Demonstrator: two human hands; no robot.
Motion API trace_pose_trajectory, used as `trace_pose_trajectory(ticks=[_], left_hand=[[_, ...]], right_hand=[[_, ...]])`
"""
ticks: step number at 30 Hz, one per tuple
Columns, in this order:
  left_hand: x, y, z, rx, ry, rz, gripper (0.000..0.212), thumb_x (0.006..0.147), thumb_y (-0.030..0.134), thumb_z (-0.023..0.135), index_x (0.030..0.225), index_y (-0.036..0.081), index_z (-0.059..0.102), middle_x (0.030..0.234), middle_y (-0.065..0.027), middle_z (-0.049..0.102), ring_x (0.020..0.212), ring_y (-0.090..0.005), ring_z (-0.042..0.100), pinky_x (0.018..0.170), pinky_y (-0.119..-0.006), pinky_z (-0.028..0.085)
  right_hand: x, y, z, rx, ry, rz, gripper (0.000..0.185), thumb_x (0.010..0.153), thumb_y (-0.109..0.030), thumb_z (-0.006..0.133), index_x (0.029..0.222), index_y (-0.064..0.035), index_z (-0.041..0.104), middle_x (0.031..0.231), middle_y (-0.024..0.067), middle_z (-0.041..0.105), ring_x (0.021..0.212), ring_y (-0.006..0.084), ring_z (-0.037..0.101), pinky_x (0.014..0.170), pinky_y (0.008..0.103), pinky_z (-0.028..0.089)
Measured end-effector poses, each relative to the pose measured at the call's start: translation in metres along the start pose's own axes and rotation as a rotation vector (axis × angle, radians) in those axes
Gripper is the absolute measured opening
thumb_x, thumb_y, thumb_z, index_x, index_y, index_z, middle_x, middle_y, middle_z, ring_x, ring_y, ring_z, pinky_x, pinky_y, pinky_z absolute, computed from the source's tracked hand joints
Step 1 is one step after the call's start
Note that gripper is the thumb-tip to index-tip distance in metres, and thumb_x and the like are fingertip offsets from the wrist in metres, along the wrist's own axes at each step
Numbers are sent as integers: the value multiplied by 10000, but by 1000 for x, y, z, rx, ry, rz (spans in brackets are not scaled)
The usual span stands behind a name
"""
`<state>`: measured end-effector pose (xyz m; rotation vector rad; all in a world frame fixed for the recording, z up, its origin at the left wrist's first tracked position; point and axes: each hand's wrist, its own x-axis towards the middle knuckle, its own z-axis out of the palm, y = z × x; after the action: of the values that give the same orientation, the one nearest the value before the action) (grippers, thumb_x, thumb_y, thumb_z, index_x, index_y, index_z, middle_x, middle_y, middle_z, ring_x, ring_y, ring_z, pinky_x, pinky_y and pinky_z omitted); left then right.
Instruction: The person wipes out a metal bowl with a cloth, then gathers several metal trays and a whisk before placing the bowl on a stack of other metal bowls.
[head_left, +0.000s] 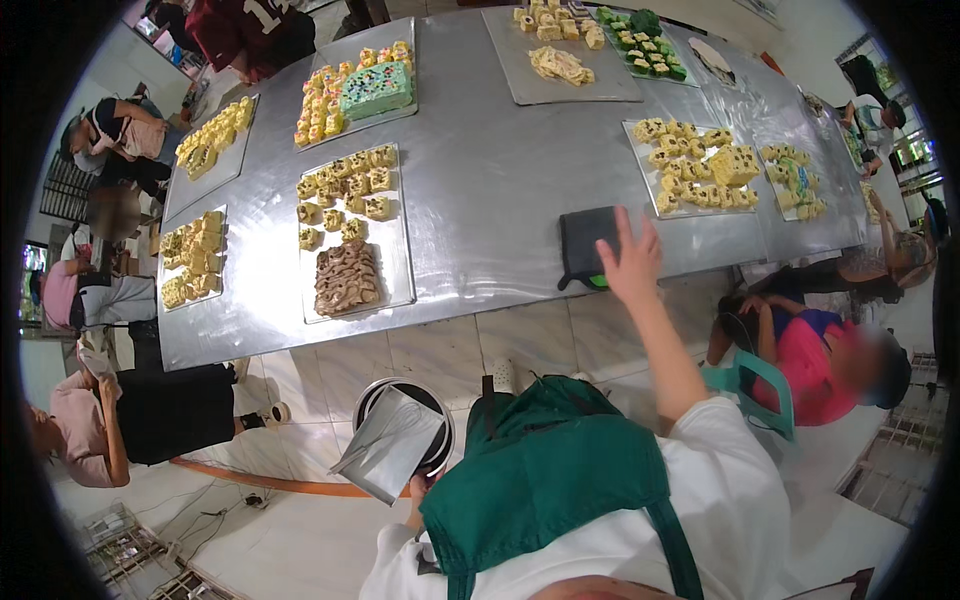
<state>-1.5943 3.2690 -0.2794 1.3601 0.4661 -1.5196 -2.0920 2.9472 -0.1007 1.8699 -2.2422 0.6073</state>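
Note:
My right hand (634, 259) is stretched out over the near side of the steel table with its fingers apart. It overlaps the right part of a black case (587, 238), which shows a bit of green at its lower edge. Whether the fingertips touch the case, I cannot tell. Low at my left side, my left hand (420, 486) grips a round metal container (448, 442), its fingers partly hidden. Across the container's mouth lies a tilted rectangular metal pan (394, 457), with a wire whisk (390, 431) in it.
The steel table (480, 172) bears several trays of cake pieces. A chocolate-frosted cake (347, 279) and a green-frosted cake (377, 90) stand left; a cut yellow cake (733, 165) is right. A person in pink (806, 367) sits in a green chair (765, 390). Others stand around the table.

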Motion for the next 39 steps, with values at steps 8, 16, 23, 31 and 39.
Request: trace_pose_trajectory(ticks=[8,16,23,31,39], left_hand=[[-20,0,17,-38,17,175,413,789,-108,424,1190,-13,447,1260,-197,479,1136,-338,515,958,-478,478],[-78,-65,34,55,67,667,385,792,-114,445,1166,-20,437,1245,-200,474,1131,-316,515,974,-455,467],[-110,-125,45,168,291,780,215,862,-47,462,1072,-59,418,1269,-243,394,1178,-352,464,1021,-474,419],[-139,-120,92,-86,332,887,403,751,-115,401,1149,-81,450,1262,-243,462,1165,-401,473,991,-548,439],[-161,-66,36,-959,296,567,496,636,-140,386,1117,-55,476,1089,-225,559,985,-435,568,884,-635,470]], right_hand=[[33,-13,75,-173,-167,22,554,896,-509,425,1416,-347,321,1507,165,181,1376,460,81,982,746,99],[151,-53,170,43,-57,-292,502,914,-327,448,1372,-127,406,1442,176,328,1353,378,248,1093,547,180],[115,-171,170,387,-223,-748,461,899,-265,462,1332,-106,453,1438,171,343,1363,351,246,1105,527,170],[-38,-168,99,912,-675,-1323,344,708,-58,572,1049,-99,588,1265,132,501,1247,328,400,1037,492,307],[-102,-278,81,1225,-1493,-877,407,725,5,394,1054,-54,625,1065,92,619,1027,201,562,927,311,415]])
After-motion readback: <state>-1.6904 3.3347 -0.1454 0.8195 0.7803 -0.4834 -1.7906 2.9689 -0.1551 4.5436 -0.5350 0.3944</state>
